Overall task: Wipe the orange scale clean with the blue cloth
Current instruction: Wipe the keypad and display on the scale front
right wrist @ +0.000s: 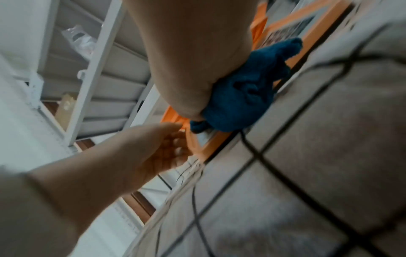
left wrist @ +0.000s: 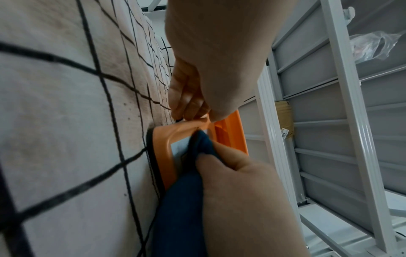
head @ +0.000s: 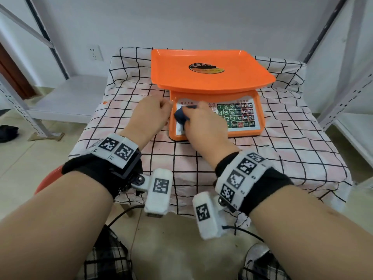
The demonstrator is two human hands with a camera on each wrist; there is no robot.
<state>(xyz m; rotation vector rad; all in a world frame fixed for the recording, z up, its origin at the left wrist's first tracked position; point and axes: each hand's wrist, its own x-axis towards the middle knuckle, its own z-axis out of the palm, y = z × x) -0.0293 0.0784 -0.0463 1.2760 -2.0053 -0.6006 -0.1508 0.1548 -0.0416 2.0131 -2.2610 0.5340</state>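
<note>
At frame centre, the right hand has its grip clamped on a bunched dark-blue cloth, pressing it on the orange plastic scale's front panel. The left hand, fingers curled, holds the scale's left edge on the checked-cloth bench.

A storeroom or back room fitted out as a makeshift workspace.

Bare white walls and a tiled floor surround a small table draped in a black-grid checked cloth, which serves as the work surface. Grey slotted-steel shelving of the warehouse kind stands on both sides; the left wrist view shows a clear plastic bag and a taped cardboard box stored on it. A wall socket sits low behind the table, and a brown door frame shows at the far left. An orange price-computing scale, the sort used in shops and markets, stands on the table.
</note>
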